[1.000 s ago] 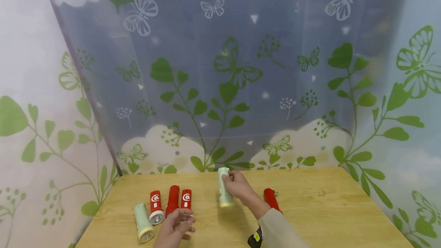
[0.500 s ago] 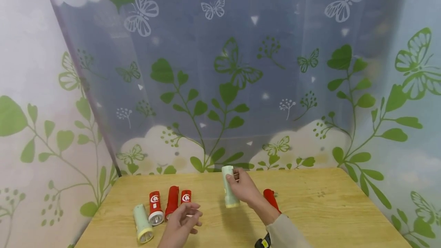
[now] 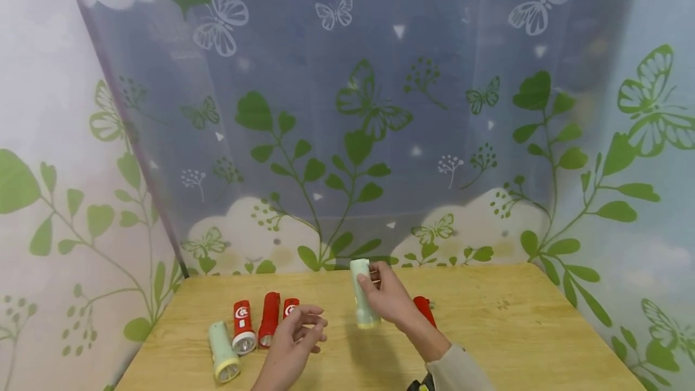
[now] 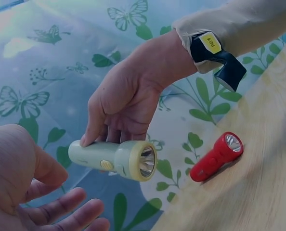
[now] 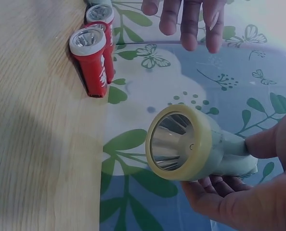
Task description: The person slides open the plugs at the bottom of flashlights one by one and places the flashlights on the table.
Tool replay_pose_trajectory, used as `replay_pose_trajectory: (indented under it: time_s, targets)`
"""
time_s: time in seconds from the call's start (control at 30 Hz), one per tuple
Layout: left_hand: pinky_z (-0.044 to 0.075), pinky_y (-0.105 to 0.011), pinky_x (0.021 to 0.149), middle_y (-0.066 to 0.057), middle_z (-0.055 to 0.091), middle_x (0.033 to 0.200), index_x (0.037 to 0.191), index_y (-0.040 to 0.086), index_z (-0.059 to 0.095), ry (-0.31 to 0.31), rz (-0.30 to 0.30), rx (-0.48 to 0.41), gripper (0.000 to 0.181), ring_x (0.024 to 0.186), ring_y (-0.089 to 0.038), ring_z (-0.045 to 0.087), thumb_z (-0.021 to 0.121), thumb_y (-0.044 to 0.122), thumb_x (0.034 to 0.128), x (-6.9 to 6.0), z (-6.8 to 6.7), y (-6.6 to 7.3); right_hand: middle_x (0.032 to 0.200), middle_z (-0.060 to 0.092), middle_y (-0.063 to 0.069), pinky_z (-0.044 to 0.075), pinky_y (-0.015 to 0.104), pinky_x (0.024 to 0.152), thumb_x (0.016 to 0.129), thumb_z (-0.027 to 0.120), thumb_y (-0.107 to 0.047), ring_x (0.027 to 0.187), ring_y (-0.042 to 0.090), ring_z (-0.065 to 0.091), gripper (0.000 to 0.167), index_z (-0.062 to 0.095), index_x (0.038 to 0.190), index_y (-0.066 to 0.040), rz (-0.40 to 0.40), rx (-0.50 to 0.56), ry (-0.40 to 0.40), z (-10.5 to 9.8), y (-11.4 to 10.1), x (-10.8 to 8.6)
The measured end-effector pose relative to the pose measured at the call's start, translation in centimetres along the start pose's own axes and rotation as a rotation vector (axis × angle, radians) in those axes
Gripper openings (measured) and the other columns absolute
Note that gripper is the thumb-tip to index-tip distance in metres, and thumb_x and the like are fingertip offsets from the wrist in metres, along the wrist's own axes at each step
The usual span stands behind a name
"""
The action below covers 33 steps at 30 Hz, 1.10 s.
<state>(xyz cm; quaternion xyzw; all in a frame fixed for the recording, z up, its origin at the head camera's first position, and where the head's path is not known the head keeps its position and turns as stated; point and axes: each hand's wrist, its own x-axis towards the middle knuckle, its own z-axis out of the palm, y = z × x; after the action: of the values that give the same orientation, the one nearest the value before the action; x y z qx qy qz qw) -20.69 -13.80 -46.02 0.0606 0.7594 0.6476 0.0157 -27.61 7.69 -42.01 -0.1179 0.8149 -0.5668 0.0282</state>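
Note:
A pale green flashlight (image 3: 361, 294) with a yellow rim is held up above the table by my right hand (image 3: 388, 294). Its thumb and fingers pinch the body, and in the right wrist view the lens (image 5: 172, 142) faces the camera. My left hand (image 3: 293, 343) hovers with loosely bent fingers and holds nothing; it partly covers a red flashlight (image 3: 291, 305). To its left lie another red flashlight (image 3: 269, 318), a red one with a white rim (image 3: 244, 326) and a second pale green flashlight (image 3: 222, 352). A red flashlight (image 4: 216, 156) lies on the right, partly behind my right forearm.
The wooden table (image 3: 505, 330) runs back to a blue curtain (image 3: 304, 77) printed with leaves and butterflies. Patterned side panels (image 3: 641, 210) stand at both sides. A dark strap with a yellow label (image 4: 211, 43) is on my right wrist.
My right hand has moved slightly to the right with the pale green flashlight. The left hand has shifted right and a little up, still holding nothing.

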Motion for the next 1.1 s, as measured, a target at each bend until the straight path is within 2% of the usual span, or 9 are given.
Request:
replay_pose_trajectory:
  time_s: [0.2,0.43,0.57,0.8,1.1]
  targets:
    - [0.059,-0.031,0.076,-0.017,0.065,0.118,0.132,0.002,0.053,-0.012,0.011,-0.007,0.033,0.094,-0.021,0.067,0.059,0.016,0.1021,0.3,0.3,0.5,0.123,0.057,0.024,0.057,0.041,0.077,0.106,0.053,-0.027,0.101,0.027,0.062,0.046,0.044,0.139,0.006,-0.010,0.008,0.021,-0.5,-0.4,-0.4]
    - [0.058,-0.027,0.075,-0.017,0.065,0.116,0.129,0.003,0.055,0.000,0.043,0.009,0.031,0.094,-0.022,0.067,0.061,0.017,0.1014,0.6,0.7,1.2,0.124,0.059,0.021,0.057,0.040,0.080,0.106,0.054,-0.025,0.104,0.027,0.061,0.043,0.046,0.139,0.002,0.015,0.020,0.037,-0.8,-0.5,-0.7]
    - [0.057,-0.026,0.076,-0.016,0.064,0.116,0.129,0.005,0.056,0.004,0.051,0.023,0.031,0.093,-0.019,0.066,0.061,0.020,0.1018,0.9,0.8,1.7,0.125,0.060,0.021,0.057,0.041,0.080,0.106,0.054,-0.027,0.106,0.028,0.062,0.044,0.046,0.139,0.000,0.004,0.024,0.040,-0.8,-0.8,-0.9]
    - [0.058,-0.025,0.079,-0.017,0.063,0.119,0.130,0.006,0.055,0.010,0.062,0.038,0.031,0.099,-0.022,0.065,0.061,0.018,0.1013,1.2,1.3,2.4,0.127,0.061,0.020,0.057,0.041,0.082,0.105,0.055,-0.029,0.108,0.028,0.061,0.045,0.046,0.139,0.000,-0.023,0.005,0.055,-0.9,-1.0,-1.3]
    - [0.057,-0.022,0.079,-0.014,0.065,0.119,0.131,0.009,0.057,0.057,0.141,0.055,0.031,0.101,-0.020,0.065,0.062,0.013,0.0999,1.4,2.0,3.2,0.127,0.061,0.019,0.056,0.044,0.084,0.105,0.056,-0.027,0.110,0.030,0.061,0.045,0.046,0.139,0.001,-0.054,-0.008,0.055,-0.7,-1.4,-1.6]
